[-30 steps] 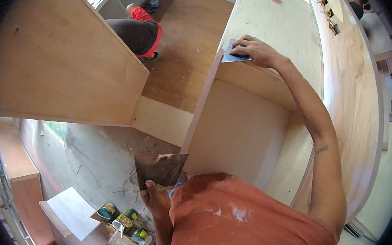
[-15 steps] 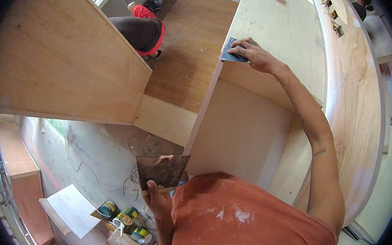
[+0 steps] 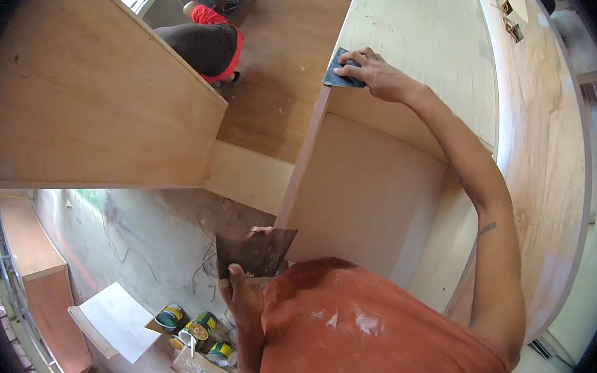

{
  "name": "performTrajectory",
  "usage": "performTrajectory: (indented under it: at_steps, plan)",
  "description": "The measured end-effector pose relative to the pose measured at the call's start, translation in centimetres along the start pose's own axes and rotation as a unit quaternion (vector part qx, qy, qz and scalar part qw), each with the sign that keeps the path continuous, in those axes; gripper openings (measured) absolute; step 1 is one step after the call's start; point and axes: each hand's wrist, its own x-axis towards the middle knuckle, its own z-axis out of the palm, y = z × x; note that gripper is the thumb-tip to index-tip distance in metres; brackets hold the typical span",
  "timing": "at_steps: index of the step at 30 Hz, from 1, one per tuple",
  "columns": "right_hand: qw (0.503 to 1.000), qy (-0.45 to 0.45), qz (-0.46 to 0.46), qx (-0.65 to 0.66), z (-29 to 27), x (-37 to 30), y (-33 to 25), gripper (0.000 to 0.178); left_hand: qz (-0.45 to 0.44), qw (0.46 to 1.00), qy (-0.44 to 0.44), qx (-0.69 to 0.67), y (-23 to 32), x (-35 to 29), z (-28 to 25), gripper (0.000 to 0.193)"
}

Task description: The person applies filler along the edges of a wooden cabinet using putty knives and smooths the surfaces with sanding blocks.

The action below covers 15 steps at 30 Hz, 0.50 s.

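Observation:
My right hand (image 3: 381, 80) grips a dark blue flat putty spreader (image 3: 334, 76) and presses it against the front corner of a pale wooden cabinet top (image 3: 420, 43). The spreader's edge lies right at the corner, where the cabinet's narrow front edge (image 3: 303, 152) begins. Lower down, in front of my orange-red shirt, my left hand (image 3: 242, 296) holds a dark, stained square board (image 3: 253, 254), its thumb over the near edge. A small pinkish lump of putty (image 3: 260, 230) sits along the board's far edge.
A large wooden panel (image 3: 95, 97) stands at left. Beyond it a person in red and dark clothing (image 3: 210, 46) bends over the brown floor (image 3: 295, 53). Several paint cans (image 3: 201, 326) and a white sheet (image 3: 117, 320) lie lower left. Wires stick out of cutouts (image 3: 513, 29) in the curved counter.
The view has turned slightly. My right hand and the spreader remain at the cabinet corner, the spreader tilted a little differently. My left hand still holds the board in front of me.

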Motion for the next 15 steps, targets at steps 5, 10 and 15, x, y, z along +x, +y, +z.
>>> performTrajectory:
  at_steps: [5, 10, 15]
  plan:
    - [0.999, -0.042, -0.019, -0.009, -0.8, 0.1, 0.2, 0.067, -0.051, 0.998, 0.021, 0.003, -0.4, 0.0, -0.1, 0.044]
    - [0.998, -0.045, -0.026, -0.024, -1.4, -0.3, 0.1, 0.066, 0.177, 0.877, -0.144, 0.423, -0.8, 0.9, -2.7, 0.064]
    - [0.996, -0.081, -0.009, -0.040, -2.2, -0.7, -0.3, 0.064, 0.005, 0.993, -0.018, 0.113, -1.3, 0.4, -2.7, 0.070]
